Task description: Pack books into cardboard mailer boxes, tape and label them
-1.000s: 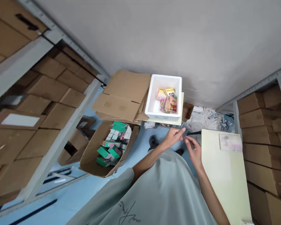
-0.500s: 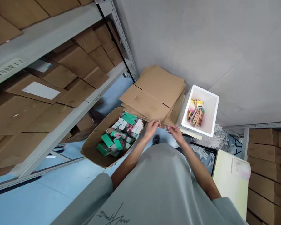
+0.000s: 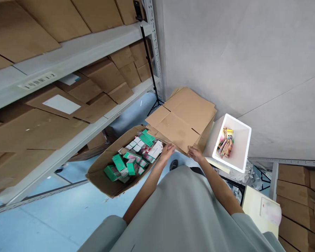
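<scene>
A stack of flattened cardboard boxes lies ahead of me, its near edge pointing at my body. My right hand is closed on the near corner of the top flattened cardboard box. At the left part of that edge is my left hand, its fingers curled together; what they hold, if anything, is hidden. Just left of this hand stands an open carton filled with small green and white boxes. Right of the stack, a white foam box contains several colourful packets.
Grey shelving full of brown cartons runs along the left. A thin black stand rises by the shelf's end, near the grey wall. At the right are a pale yellow surface and more stacked cartons.
My right hand has come onto the corner of the top flattened cardboard box. My left hand has shifted slightly away from it. The camera view has moved, so the surroundings sit lower in the picture.
</scene>
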Available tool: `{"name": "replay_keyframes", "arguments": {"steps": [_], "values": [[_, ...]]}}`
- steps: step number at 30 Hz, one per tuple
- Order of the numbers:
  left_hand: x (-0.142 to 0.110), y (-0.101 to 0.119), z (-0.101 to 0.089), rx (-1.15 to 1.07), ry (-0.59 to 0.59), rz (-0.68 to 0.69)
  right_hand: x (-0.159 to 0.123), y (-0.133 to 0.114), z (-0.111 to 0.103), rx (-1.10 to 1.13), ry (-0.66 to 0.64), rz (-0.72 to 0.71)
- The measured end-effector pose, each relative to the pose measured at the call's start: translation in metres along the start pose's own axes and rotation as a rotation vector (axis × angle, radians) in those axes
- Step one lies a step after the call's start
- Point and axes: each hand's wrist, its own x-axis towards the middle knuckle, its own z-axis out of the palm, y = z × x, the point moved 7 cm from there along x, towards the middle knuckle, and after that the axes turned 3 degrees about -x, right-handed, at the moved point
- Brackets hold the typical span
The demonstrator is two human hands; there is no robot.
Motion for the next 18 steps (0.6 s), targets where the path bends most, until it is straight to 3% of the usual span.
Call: {"name": "replay_keyframes", "arguments": {"steps": [4,8,11,14,16,18], "values": [[0.011,0.015,0.007,-0.134,-0.018,-0.007,-0.025,-0.024,0.012,0.009,-0.024,-0.120],[0.027,0.043,0.035,-0.457,-0.063,-0.138,-0.057,-0.057,0.021,-0.008,-0.027,-0.269],[0.030,0.067,0.057,-0.540,-0.064,-0.146,-0.082,-0.090,0.013,-0.066,-0.015,-0.369],[0.018,0.089,0.081,-0.514,-0.148,-0.087,-0.122,-0.139,-0.026,-0.343,0.117,-0.576],[0.001,0.100,0.103,-0.445,-0.280,-0.042,-0.166,-0.176,-0.079,-0.469,0.394,-0.732],[-0.021,0.110,0.128,-0.337,-0.445,0.013,-0.222,-0.205,-0.146,-0.574,0.759,-0.827]]}}
